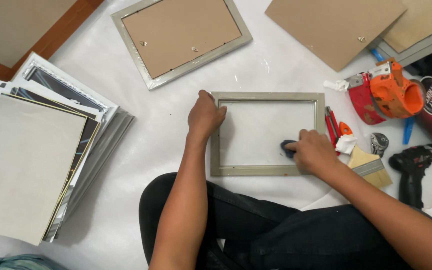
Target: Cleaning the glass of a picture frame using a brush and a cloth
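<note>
A view from above shows a person in black trousers sitting cross-legged on a white sheet (141, 145) spread over the floor. Directly in front of the knees lies a grey-green frame (267, 96), flat, with a clear pane inside it.

The left hand (205, 116) is clamped on the frame's left rail near the top corner, fingers curled over the edge. The right hand (313, 150) is closed around a small dark cloth (287, 147), which is pressed against the pane near the lower right corner of the frame. The two hands are well apart, one at each side of the frame.

Just beside the frame's right rail lie a red cutter (332, 125) and a crumpled white tissue (346, 144). Next to the tissue is a wide brush (371, 167) with a pale wooden handle. Farther right are an orange and red tape dispenser (388, 92) and a black drill (413, 167).

Above the frame, nearer the top of the view, a silver frame (181, 75) lies face down, showing its brown backing. To its right a loose brown board (333, 27) rests on the sheet. At the left edge sits a leaning stack of frames (41, 160), the top one pale and blank.
</note>
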